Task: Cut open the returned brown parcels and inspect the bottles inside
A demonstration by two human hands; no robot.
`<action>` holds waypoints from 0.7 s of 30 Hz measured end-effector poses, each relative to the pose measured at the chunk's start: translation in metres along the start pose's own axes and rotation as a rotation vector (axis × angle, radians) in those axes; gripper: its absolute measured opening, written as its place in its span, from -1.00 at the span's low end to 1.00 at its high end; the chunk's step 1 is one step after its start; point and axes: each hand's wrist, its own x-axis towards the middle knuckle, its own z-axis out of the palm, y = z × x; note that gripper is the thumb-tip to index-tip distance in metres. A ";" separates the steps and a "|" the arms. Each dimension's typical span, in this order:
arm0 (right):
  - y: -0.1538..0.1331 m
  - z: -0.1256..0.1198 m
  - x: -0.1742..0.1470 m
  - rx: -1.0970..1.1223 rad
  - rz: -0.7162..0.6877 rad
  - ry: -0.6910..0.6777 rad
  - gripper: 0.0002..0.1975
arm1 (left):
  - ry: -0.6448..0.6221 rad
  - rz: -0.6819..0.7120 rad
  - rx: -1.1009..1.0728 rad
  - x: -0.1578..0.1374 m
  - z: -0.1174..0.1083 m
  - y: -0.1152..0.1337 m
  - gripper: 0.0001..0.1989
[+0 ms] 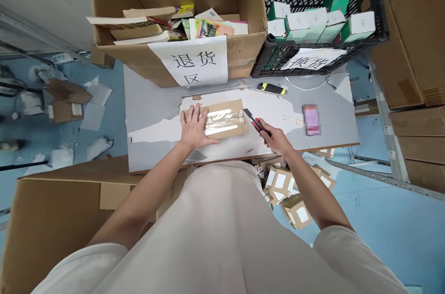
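A flat cardboard parcel (225, 132) with shiny clear tape along its middle lies on the worktable (153, 145). My left hand (193, 128) rests on the parcel's left end, fingers spread and palm down. In my right hand (274, 137) is a red and black box cutter (257, 123), fingers wrapped round its handle. Its blade tip points up and left, close to the parcel's right end; whether it touches the tape I cannot tell.
Behind the parcel stand a big cardboard box (239, 60) of books and a black crate (381, 15) of green-white boxes. A yellow-black cutter (272, 88) and a pixelated pink item (312, 120) lie on the table. An open carton (62, 220) sits at lower left; small parcels (297, 210) lie below.
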 end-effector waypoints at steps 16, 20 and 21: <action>0.012 -0.042 0.018 -0.109 -0.075 -0.357 -0.43 | -0.049 -0.046 0.061 0.003 -0.002 0.003 0.34; 0.020 -0.044 0.003 -0.041 -0.004 -0.386 -0.42 | -0.065 -0.047 0.059 0.004 -0.002 0.003 0.33; 0.022 -0.045 -0.001 -0.021 0.018 -0.392 -0.42 | -0.068 -0.048 0.058 0.004 -0.002 0.003 0.32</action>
